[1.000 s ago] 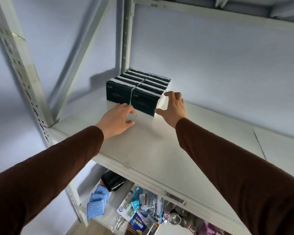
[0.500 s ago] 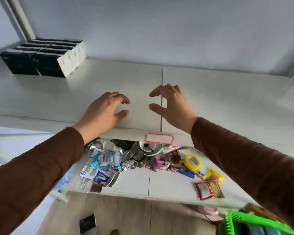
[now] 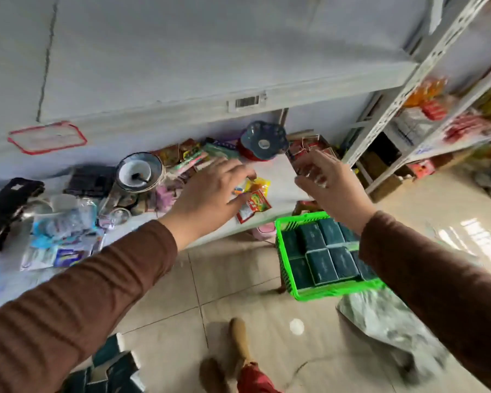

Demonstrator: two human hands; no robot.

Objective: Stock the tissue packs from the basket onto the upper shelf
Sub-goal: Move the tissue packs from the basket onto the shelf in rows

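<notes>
Both hands hang in mid-air in front of the shelving, holding nothing. The left hand point(image 3: 210, 191) is at centre, palm down, its fingers point(image 3: 238, 173) spread loosely apart and reaching toward 1 o'clock over the lower shelf point(image 3: 278, 177). The right hand point(image 3: 332, 185) is just beside it at 3 o'clock, its fingers point(image 3: 313, 165) also apart and slightly bent, blurred by motion. Brown sleeves point(image 3: 97, 285) cover both arms.

The basket point(image 3: 323, 292), bright green, stands on the tiled floor point(image 3: 233, 268) at 4 o'clock from the hands, partly under the right forearm. Dark green tissue packs point(image 3: 322, 266) lie in it in close rows, faces up. More dark packs point(image 3: 111, 367) lie at 7 o'clock on the floor, near the frame's bottom edge.

The upper shelf point(image 3: 182, 52) fills the top of the view from 10 to 1 o'clock, its white board bare where it shows; a barcode tag point(image 3: 246, 101) and a red-edged label point(image 3: 47, 137) sit on its front edge.

The lower shelf carries mixed goods: a blue bowl point(image 3: 264, 140) at 12 o'clock from the hands, a round white-centred lid point(image 3: 138, 173) at 9 o'clock, snack packets point(image 3: 253, 204) just under the left fingers, and plastic-wrapped items point(image 3: 60, 236) at 8 o'clock. A second rack point(image 3: 437, 89) with coloured boxes stands at 2 o'clock.
</notes>
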